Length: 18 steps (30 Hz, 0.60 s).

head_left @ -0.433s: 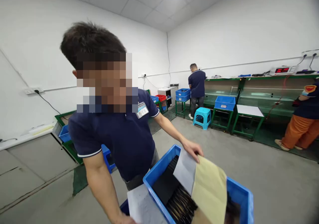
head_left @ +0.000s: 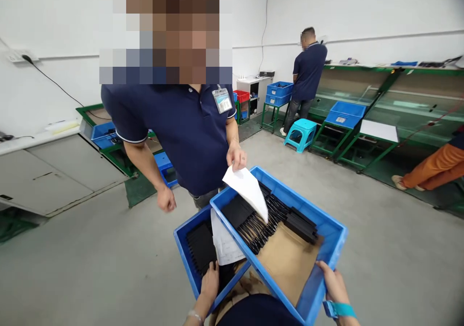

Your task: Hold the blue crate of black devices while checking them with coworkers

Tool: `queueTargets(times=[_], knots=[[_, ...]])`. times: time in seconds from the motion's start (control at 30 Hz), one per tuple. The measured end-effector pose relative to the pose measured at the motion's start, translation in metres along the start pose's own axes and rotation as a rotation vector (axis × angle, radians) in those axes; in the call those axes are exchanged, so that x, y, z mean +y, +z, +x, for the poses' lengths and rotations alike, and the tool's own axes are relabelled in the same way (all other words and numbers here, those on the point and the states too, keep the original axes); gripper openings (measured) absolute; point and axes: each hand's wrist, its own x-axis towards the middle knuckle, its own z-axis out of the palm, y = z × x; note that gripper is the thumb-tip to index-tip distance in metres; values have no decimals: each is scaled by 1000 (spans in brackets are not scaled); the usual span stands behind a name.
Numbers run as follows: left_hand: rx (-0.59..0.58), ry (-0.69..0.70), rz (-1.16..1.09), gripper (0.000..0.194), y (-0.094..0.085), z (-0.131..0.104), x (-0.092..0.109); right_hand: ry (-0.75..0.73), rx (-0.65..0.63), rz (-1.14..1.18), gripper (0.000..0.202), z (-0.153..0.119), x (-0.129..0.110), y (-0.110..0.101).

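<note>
Grey floor (head_left: 72,268) lies under you. Your left hand (head_left: 209,282) grips the lower blue bin (head_left: 188,248). Your right hand (head_left: 331,280) grips the near right rim of the top blue bin (head_left: 326,229), full of black strips (head_left: 261,222). A co-worker's hand (head_left: 235,157) holds white paper (head_left: 248,190) above it.

View dropped: both hands now visible, left hand (head_left: 210,281) on lower blue bin (head_left: 183,248), right hand (head_left: 331,280) on upper blue bin (head_left: 326,253). Co-worker's hand (head_left: 236,157) lifted white sheet (head_left: 248,190) clear; brown paper (head_left: 288,258) now flat in bin.
</note>
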Motion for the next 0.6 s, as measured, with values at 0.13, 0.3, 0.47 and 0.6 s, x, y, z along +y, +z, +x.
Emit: queueTargets(times=[0.13, 0.3, 0.47, 0.6], knots=[[-6, 141, 65, 44, 7, -3, 16, 36, 26, 33, 66, -8, -7, 2], [-38, 260, 108, 54, 10, 1, 26, 36, 35, -6, 60, -8, -7, 2], [-48, 206, 50, 41, 20, 6, 29, 61, 49, 67, 63, -12, -9, 6], [-99, 255, 20, 73, 18, 6, 34, 90, 57, 120, 63, -22, -16, 10]])
